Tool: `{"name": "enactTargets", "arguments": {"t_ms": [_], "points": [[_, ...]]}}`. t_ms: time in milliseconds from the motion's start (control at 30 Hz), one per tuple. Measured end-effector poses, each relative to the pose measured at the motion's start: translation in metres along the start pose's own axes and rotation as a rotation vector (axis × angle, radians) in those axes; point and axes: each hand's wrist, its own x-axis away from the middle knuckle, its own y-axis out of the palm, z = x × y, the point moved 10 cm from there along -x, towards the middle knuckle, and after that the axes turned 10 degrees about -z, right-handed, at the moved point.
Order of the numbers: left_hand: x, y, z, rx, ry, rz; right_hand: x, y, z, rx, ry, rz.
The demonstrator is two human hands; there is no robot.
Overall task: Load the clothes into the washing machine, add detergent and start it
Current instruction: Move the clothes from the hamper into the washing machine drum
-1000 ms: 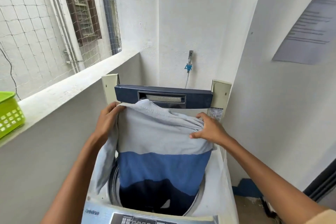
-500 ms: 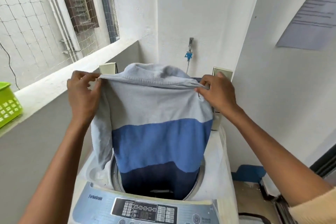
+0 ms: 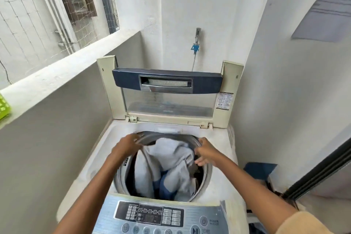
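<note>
Lowered shirt (image 3: 171,157) from its spread hold above the washer (image 3: 91,173), seen half a second before, into the drum (image 3: 208,175). Found it crumpled there, grey folds uppermost, blue band low, partly over darker laundry (image 3: 198,174). Noted left grip (image 3: 126,144) at the shirt's left edge, by the rim of the drum; blurred, so could not tell whether pinching cloth or already free. Noted right grip (image 3: 206,152) slack, fingers spread, just beside the shirt and holding nothing. Judged loading of this garment all but done; detergent and start not yet dealt with. Saw no detergent in view.

Checked edges: rim close on both wrists, panel (image 3: 150,214) under the forearms, lid (image 3: 167,83) upright behind. Found open room straight up and back toward the body; little to either side, with walls (image 3: 47,148) close left and right. Marked cloth caught over the rim as the likely snag on withdrawal.
</note>
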Motion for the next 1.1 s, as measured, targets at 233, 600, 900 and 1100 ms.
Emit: {"name": "enactTargets", "arguments": {"t_ms": [233,600,900,1100], "points": [[-0.001,0.055,0.031,-0.075,0.108,-0.317,0.015,-0.028,0.035,-0.212,-0.069,-0.097],[0.043,0.151,0.272,0.107,0.605,-0.491,0.088,-0.171,0.151,-0.842,-0.077,0.343],[0.088,0.395,0.364,-0.216,0.483,-0.927,0.163,-0.184,0.392,-1.185,0.248,0.661],[0.073,0.519,0.313,-0.113,0.119,-0.973,0.137,-0.159,0.485,-1.146,0.421,0.591]]}}
